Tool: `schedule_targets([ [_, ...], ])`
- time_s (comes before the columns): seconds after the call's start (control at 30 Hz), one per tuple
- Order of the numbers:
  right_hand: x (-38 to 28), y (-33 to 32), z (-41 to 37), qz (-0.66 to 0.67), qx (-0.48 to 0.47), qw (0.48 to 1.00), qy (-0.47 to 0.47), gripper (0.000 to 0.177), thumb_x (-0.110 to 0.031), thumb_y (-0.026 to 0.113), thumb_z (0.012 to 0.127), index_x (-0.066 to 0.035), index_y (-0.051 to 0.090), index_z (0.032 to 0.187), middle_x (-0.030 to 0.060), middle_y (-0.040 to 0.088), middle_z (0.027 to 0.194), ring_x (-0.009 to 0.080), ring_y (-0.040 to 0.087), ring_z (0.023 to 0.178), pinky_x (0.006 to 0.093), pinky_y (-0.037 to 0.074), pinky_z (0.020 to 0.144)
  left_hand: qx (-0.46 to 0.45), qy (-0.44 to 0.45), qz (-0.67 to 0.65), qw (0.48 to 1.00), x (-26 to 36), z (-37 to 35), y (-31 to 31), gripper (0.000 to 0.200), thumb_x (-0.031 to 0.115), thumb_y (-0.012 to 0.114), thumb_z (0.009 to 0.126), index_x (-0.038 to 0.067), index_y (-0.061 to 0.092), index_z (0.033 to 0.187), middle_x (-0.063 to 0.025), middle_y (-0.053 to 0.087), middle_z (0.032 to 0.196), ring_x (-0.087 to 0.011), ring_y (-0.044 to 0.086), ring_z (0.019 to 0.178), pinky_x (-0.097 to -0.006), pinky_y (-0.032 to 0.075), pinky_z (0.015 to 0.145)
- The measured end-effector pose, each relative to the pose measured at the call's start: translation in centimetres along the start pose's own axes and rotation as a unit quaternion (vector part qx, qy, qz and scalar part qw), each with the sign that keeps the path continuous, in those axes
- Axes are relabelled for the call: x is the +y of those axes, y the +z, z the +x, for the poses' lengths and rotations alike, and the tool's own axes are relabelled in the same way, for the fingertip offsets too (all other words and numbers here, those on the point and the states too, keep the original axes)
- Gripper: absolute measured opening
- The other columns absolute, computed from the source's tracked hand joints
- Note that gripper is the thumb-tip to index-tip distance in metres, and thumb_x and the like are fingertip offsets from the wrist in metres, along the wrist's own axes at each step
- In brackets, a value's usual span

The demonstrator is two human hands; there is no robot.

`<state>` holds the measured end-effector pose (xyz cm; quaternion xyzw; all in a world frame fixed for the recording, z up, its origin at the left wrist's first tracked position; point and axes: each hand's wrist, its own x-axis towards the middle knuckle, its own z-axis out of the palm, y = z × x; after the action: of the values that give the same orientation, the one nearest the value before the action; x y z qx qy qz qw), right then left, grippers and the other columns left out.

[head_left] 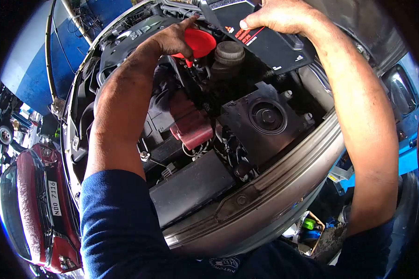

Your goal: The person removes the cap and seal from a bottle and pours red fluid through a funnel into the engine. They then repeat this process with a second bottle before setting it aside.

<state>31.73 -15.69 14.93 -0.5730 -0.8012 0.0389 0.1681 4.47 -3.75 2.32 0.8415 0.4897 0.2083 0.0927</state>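
A red funnel (200,43) stands in the engine bay, with its spout pointing down. My left hand (174,38) is at the funnel's left rim, thumb and fingers closed on it. Up at the top, my right hand (274,17) grips a black bottle (274,46) with red and white lettering, which is tilted with its upper end toward the funnel. The bottle's mouth is out of sight at the top edge. Just right of the funnel sits a round grey reservoir cap (230,51). The engine cover (132,39) lies left of my left hand.
Below the hands are a red part (193,128), a black box with a round recess (267,116) and a long black cover (193,186). The car's fender edge (265,186) curves in front. A dark red car (32,204) stands at the left.
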Motion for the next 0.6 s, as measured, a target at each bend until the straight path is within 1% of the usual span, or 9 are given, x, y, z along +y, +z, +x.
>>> schedule_targets([
  [0.07, -0.3, -0.6, -0.2, -0.005, -0.015, 1.0, 0.002, 0.074, -0.035, 0.087, 0.075, 0.011, 0.06, 0.127, 0.0281, 0.067, 0.123, 0.0343, 0.066, 0.114, 0.0391, 0.051, 0.099, -0.019, 0.006, -0.036, 0.999, -0.2, 0.1, -0.1, 0.136, 0.019, 0.09, 0.045, 0.006, 0.02, 0.161, -0.0157, 0.06, 0.141, -0.0312, 0.058, 0.129, -0.0345, 0.045, 0.112],
  [0.13, -0.4, -0.6, -0.1, -0.01, -0.029, 1.0, 0.005, 0.074, -0.036, 0.087, 0.075, 0.011, 0.061, 0.126, 0.0284, 0.067, 0.123, 0.0342, 0.066, 0.114, 0.0392, 0.052, 0.098, -0.02, 0.003, -0.034, 0.999, -0.1, 0.0, -0.2, 0.137, 0.018, 0.09, 0.045, 0.005, 0.019, 0.161, -0.016, 0.059, 0.142, -0.0309, 0.058, 0.129, -0.0341, 0.044, 0.112],
  [0.2, -0.4, -0.4, 0.3, -0.058, -0.02, 0.998, 0.02, 0.073, -0.036, 0.086, 0.074, 0.011, 0.062, 0.124, 0.0282, 0.068, 0.123, 0.0343, 0.066, 0.114, 0.0397, 0.052, 0.097, -0.02, 0.001, -0.033, 0.999, -0.3, 0.1, 0.0, 0.138, 0.018, 0.09, 0.045, 0.004, 0.018, 0.161, -0.0162, 0.059, 0.142, -0.0306, 0.057, 0.13, -0.0337, 0.043, 0.113],
  [0.27, -0.5, -0.4, 0.1, -0.065, -0.018, 0.997, 0.021, 0.074, -0.037, 0.086, 0.074, 0.011, 0.062, 0.125, 0.028, 0.068, 0.123, 0.0344, 0.066, 0.114, 0.0398, 0.052, 0.097, -0.037, 0.019, -0.087, 0.995, -0.5, 0.2, -0.1, 0.138, 0.017, 0.09, 0.046, 0.003, 0.016, 0.162, -0.0172, 0.058, 0.144, -0.0312, 0.056, 0.132, -0.035, 0.043, 0.114],
  [0.53, 0.0, -0.1, 0.6, -0.084, -0.024, 0.996, 0.004, 0.075, -0.038, 0.086, 0.075, 0.011, 0.061, 0.125, 0.0279, 0.067, 0.124, 0.0348, 0.065, 0.116, 0.0399, 0.051, 0.099, -0.008, 0.013, -0.058, 0.998, -0.9, 0.3, 0.2, 0.139, 0.018, 0.09, 0.047, 0.002, 0.013, 0.162, -0.019, 0.056, 0.145, -0.0319, 0.055, 0.133, -0.0359, 0.042, 0.115],
  [0.6, 0.0, 0.1, 0.8, -0.114, -0.017, 0.993, 0.002, 0.074, -0.039, 0.086, 0.075, 0.012, 0.062, 0.123, 0.0279, 0.068, 0.122, 0.0349, 0.066, 0.115, 0.0401, 0.052, 0.098, -0.004, 0.017, -0.055, 0.998, -0.5, 0.1, 0.1, 0.14, 0.018, 0.09, 0.046, 0.002, 0.013, 0.162, -0.0191, 0.056, 0.145, -0.0318, 0.055, 0.133, -0.0355, 0.042, 0.115],
])
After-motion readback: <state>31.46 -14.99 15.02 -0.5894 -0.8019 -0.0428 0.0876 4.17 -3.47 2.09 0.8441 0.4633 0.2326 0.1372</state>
